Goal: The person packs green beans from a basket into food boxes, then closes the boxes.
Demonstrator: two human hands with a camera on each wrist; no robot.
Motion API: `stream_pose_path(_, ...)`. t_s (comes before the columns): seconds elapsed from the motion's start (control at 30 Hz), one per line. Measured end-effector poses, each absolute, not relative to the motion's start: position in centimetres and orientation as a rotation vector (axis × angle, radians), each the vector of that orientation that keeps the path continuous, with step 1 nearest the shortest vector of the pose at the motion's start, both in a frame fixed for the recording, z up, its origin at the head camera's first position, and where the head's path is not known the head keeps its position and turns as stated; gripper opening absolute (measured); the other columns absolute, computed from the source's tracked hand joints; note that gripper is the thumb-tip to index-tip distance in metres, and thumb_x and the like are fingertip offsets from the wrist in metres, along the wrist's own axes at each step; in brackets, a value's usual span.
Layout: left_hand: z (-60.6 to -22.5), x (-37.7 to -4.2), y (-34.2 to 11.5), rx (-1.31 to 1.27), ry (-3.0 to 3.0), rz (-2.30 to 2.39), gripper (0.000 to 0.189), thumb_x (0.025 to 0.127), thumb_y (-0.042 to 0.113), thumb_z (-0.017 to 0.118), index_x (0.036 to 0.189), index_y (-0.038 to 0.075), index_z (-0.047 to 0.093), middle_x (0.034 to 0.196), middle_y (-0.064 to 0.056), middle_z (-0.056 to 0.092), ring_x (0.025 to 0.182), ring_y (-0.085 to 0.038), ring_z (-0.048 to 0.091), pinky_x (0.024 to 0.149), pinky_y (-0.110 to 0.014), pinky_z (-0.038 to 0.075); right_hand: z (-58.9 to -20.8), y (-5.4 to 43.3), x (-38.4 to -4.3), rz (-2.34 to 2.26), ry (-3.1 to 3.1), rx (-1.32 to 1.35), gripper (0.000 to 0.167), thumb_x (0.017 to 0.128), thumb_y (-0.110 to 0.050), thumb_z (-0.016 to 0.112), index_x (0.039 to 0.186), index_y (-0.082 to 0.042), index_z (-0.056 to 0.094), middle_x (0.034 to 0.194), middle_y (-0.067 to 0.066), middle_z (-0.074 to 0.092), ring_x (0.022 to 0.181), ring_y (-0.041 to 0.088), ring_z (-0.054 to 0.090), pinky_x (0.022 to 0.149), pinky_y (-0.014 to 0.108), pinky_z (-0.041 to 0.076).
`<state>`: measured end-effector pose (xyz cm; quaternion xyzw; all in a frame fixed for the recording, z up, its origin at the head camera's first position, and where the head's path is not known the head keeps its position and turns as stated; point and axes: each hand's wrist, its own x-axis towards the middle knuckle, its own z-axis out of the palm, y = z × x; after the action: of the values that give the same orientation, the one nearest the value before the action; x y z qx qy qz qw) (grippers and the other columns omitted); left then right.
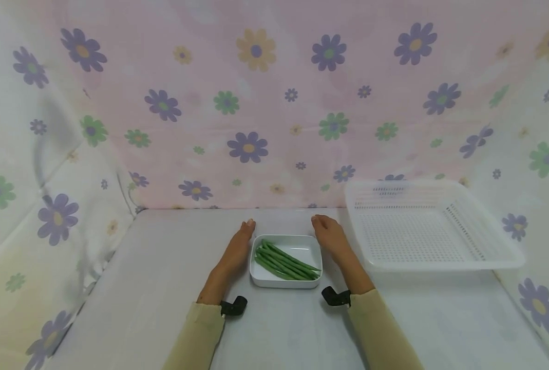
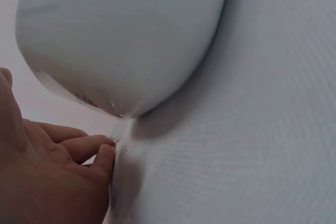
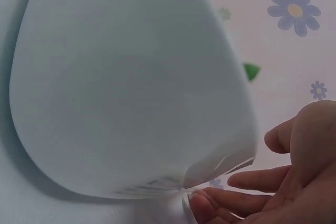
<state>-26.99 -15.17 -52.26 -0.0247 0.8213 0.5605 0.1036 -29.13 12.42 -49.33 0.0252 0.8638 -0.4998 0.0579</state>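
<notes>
A small white rectangular dish (image 1: 285,284) stands on the table, holding a bundle of long green beans (image 1: 283,262) that lie slantwise in it. By its left side is my left hand (image 1: 238,249); in the left wrist view the fingers (image 2: 86,148) are loosely bent close to the dish's lower edge, with nothing gripped. On the other side is my right hand (image 1: 332,240), thumb apart from the fingers. The right wrist view has these fingers (image 3: 262,179) reaching toward the dish's corner; whether they touch it I cannot tell. A green bean tip (image 3: 252,72) pokes over the rim there.
To the right of the right hand sits a large white perforated plastic basket (image 1: 403,236). White cloth covers the table (image 1: 163,272). A flower-patterned curtain (image 1: 256,103) rises behind it and along both sides.
</notes>
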Motion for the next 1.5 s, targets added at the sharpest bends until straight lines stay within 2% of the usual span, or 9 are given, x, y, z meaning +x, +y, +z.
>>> stream_pose_path(0.23,-51.6,-27.0,-15.1,-0.012,2.401,1.773,0.084,0.110,0.069,0.023,0.168,0.010,0.029,0.172,-0.007,0.032,0.158,-0.030,0.032,0.128,-0.048,0.023,-49.2,12.1,-29.1,-1.531,2.578,0.110,0.060,0.112,-0.039,0.046,0.157,0.000,0.046,0.157,0.027,0.048,0.145,0.045,0.047,0.116,0.060,0.041)
stream_pose_path(0.47,-50.9,-26.7,-14.5,-0.006,2.418,1.851,0.077,0.112,0.061,0.032,0.166,0.006,0.033,0.169,-0.015,0.037,0.152,-0.036,0.042,0.123,-0.049,0.033,-48.5,12.0,-28.8,-1.560,2.578,0.114,0.059,0.110,-0.032,0.054,0.158,0.000,0.045,0.159,0.024,0.046,0.144,0.044,0.048,0.111,0.058,0.046)
stream_pose_path(0.57,-50.5,-26.6,-14.3,0.003,2.495,1.823,0.076,0.112,0.062,0.034,0.165,0.008,0.036,0.169,-0.011,0.038,0.150,-0.035,0.046,0.122,-0.049,0.035,-48.0,11.9,-28.6,-1.595,2.611,0.107,0.057,0.107,-0.025,0.058,0.156,0.002,0.047,0.159,0.023,0.048,0.141,0.042,0.053,0.108,0.055,0.050)
stream_pose_path(0.73,-50.1,-26.7,-14.2,0.039,2.666,1.758,0.077,0.110,0.064,0.037,0.162,0.008,0.044,0.166,-0.005,0.044,0.154,-0.026,0.040,0.126,-0.047,0.030,-47.5,11.8,-28.4,-1.688,2.705,0.071,0.048,0.104,-0.015,0.061,0.149,0.003,0.056,0.150,0.022,0.057,0.129,0.037,0.063,0.099,0.051,0.056)
stream_pose_path(0.83,-50.0,-26.6,-14.1,0.022,2.748,1.836,0.065,0.111,0.054,0.048,0.156,0.007,0.053,0.157,-0.006,0.056,0.148,-0.024,0.050,0.121,-0.046,0.038,-47.3,11.6,-28.3,-1.757,2.763,0.066,0.042,0.103,-0.009,0.063,0.143,0.002,0.062,0.142,0.021,0.063,0.122,0.036,0.067,0.098,0.050,0.057)
stream_pose_path(1.0,-49.7,-26.5,-13.9,-0.103,2.773,2.149,0.032,0.106,0.026,0.069,0.134,0.010,0.073,0.131,-0.003,0.074,0.117,-0.019,0.073,0.098,-0.032,0.057,-47.0,11.3,-28.1,-1.882,2.795,0.070,0.036,0.099,-0.001,0.067,0.135,0.002,0.067,0.133,0.020,0.069,0.113,0.033,0.069,0.096,0.047,0.056)
stream_pose_path(1.13,-49.0,-26.4,-13.8,-0.176,2.666,2.363,0.020,0.100,0.012,0.077,0.119,0.010,0.079,0.118,-0.005,0.078,0.106,-0.021,0.077,0.087,-0.022,0.059,-46.9,11.3,-28.2,-1.962,2.778,0.072,0.036,0.099,0.002,0.067,0.134,0.003,0.068,0.127,0.021,0.071,0.112,0.031,0.071,0.097,0.043,0.057)
stream_pose_path(1.27,-48.4,-26.4,-14.2,-0.163,2.583,2.417,0.022,0.097,0.008,0.079,0.119,0.007,0.079,0.117,-0.009,0.078,0.105,-0.026,0.077,0.083,-0.019,0.059,-46.7,11.3,-28.1,-1.987,2.771,0.108,0.034,0.100,0.001,0.067,0.133,0.002,0.068,0.121,0.019,0.071,0.110,0.030,0.071,0.097,0.038,0.057)
stream_pose_path(1.5,-47.8,-26.6,-15.4,-0.041,2.553,2.315,0.027,0.095,0.011,0.083,0.121,0.009,0.080,0.115,-0.012,0.078,0.102,-0.018,0.076,0.084,-0.018,0.057,-46.1,12.0,-27.8,-2.006,2.725,0.104,0.025,0.103,-0.003,0.065,0.125,0.003,0.073,0.115,0.018,0.074,0.099,0.028,0.072,0.077,0.018,0.053)
